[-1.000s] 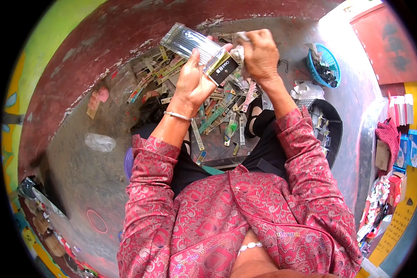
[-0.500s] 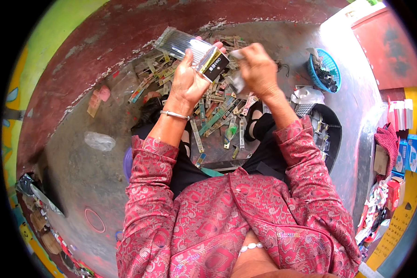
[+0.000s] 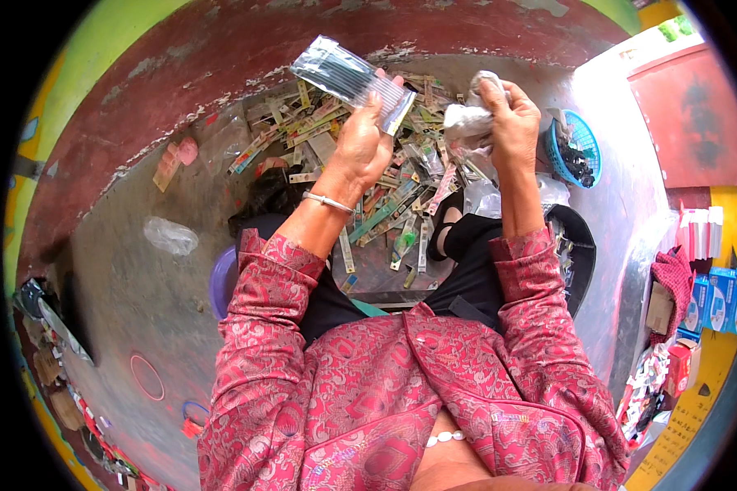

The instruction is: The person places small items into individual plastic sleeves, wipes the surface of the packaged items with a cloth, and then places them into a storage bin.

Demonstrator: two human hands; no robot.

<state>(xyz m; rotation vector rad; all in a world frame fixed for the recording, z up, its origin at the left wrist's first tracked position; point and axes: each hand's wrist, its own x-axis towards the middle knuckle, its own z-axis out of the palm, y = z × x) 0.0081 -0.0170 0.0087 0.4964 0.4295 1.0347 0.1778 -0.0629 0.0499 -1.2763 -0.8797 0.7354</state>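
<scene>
Our right hand (image 3: 516, 135) has swung away to 1 o'clock, fingers clamped on a pale cloth (image 3: 469, 123); our left hand (image 3: 360, 146) clamps the clear packet (image 3: 350, 78) between thumb and fingers at 12 o'clock. We'd best support it flat and wipe lightly.

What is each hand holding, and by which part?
Left hand: the clear packet, near its lower-right end. Right hand: the bunched cloth, by its right side.

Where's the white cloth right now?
In the head view, the white cloth is up right of the middle, bunched in the right hand, between the clear packet in the left hand and the blue basket.
</scene>
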